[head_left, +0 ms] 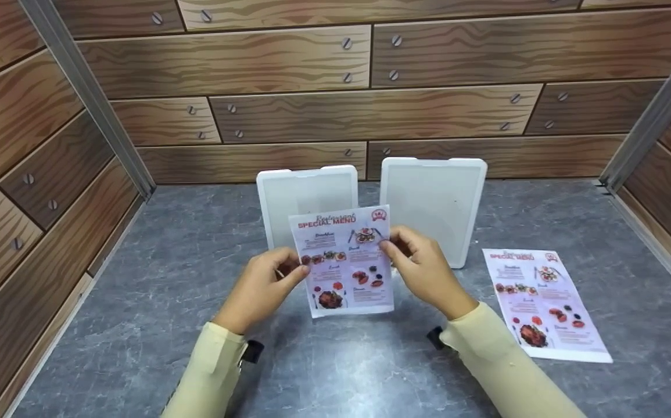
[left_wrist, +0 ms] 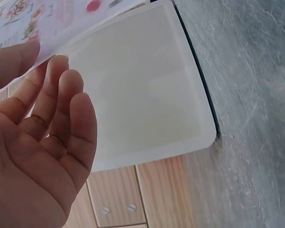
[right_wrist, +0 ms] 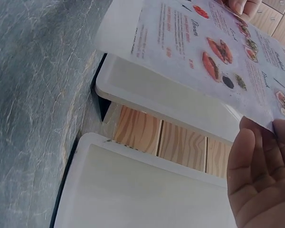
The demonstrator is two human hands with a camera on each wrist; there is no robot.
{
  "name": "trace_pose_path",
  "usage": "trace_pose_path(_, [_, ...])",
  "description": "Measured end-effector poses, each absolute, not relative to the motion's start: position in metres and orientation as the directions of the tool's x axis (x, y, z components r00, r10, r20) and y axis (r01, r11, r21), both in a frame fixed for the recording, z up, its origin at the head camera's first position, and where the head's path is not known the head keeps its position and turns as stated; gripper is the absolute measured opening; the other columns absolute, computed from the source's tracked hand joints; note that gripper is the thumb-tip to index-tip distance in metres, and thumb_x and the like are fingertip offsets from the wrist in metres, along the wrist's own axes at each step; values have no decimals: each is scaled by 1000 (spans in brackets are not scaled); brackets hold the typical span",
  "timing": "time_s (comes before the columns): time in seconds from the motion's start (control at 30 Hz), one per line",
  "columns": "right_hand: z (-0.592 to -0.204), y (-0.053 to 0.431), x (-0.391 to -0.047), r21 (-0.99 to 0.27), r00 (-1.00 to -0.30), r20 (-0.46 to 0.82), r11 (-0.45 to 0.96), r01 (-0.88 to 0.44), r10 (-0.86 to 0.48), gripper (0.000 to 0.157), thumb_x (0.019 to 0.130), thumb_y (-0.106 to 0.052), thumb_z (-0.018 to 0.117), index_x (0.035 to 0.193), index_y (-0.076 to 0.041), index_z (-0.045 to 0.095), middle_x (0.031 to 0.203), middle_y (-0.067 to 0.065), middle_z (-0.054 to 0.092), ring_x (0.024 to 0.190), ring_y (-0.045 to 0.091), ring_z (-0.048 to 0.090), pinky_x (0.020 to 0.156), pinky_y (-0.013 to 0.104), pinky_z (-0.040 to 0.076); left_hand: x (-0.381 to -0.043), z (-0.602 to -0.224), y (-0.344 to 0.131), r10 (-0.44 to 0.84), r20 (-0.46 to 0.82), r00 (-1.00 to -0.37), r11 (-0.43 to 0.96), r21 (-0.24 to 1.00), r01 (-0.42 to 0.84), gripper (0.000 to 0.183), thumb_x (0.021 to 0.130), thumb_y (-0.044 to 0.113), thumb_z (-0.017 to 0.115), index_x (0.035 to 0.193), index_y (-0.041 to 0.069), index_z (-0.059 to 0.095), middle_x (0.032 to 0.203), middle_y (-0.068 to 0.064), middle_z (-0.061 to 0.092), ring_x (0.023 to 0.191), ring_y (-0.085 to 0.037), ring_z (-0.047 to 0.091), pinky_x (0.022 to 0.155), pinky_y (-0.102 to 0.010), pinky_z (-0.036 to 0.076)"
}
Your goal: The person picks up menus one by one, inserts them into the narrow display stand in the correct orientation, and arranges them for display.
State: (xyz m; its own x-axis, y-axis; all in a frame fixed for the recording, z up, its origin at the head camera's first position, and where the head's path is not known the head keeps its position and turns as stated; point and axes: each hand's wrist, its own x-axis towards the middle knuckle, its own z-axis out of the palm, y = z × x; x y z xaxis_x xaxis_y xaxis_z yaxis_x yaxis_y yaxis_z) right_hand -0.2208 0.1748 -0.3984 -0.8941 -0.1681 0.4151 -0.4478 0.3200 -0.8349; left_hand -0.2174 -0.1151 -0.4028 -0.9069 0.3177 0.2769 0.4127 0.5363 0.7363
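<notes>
A printed menu sheet (head_left: 344, 264) is held up between both hands in the head view, its printed side toward me. The left hand (head_left: 265, 284) pinches its left edge between thumb and fingers; in the left wrist view the other fingers (left_wrist: 78, 118) curl loosely behind the sheet. At the opposite edge the right hand (head_left: 425, 270) pinches the paper, thumb on the front. Behind the sheet stand two white framed panels, a left panel (head_left: 306, 188) partly covered by the menu and a right panel (head_left: 434, 203), both leaning back upright on the table.
A second menu sheet (head_left: 547, 305) with the same print lies flat on the grey marbled table (head_left: 137, 325), right of the right arm. Wood-patterned walls (head_left: 289, 64) enclose the table at the back and both sides.
</notes>
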Motion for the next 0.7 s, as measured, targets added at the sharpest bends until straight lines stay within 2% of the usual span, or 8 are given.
trace_pose_path(0.13, [-399,175,-222,-842,-892,426,293,-453,-154,8,102,-3,62,104,-3,70,90,7,71,76,19,65,69,33,58,-219,-401,-111,338,283,-898,536,726,430,11,100,24,70,91,18,67,83,8,64,75,-11,60,70,-32,53])
trace_pose_path(0.23, [-400,175,-222,-851,-892,431,268,-451,-135,7,102,-2,61,103,-2,69,92,8,72,77,20,67,69,32,59,-221,-400,-108,350,274,-896,529,732,430,7,100,25,70,100,18,71,86,8,66,77,-11,61,71,-32,53])
trace_pose_path(0.37, [-400,174,-223,-858,-892,437,244,-452,-116,7,102,-1,60,102,0,67,93,10,71,78,20,68,69,30,60,-226,-394,-105,347,277,-896,482,767,423,15,100,25,70,112,17,72,90,6,68,78,-12,62,72,-32,53])
trace_pose_path(0.6, [-400,175,-224,-864,-892,439,221,-451,-104,8,105,-1,56,103,0,64,94,11,70,78,20,68,69,30,60,-233,-381,-96,365,284,-887,412,805,427,24,100,25,70,123,17,72,94,4,73,77,-18,63,66,-32,50])
trace_pose_path(0.7, [-400,176,-223,-858,-886,455,223,-463,-88,9,105,-1,55,103,1,64,94,11,70,78,20,68,68,30,59,-236,-379,-95,371,267,-889,423,804,418,22,100,24,71,121,17,73,93,4,73,76,-18,63,65,-31,50])
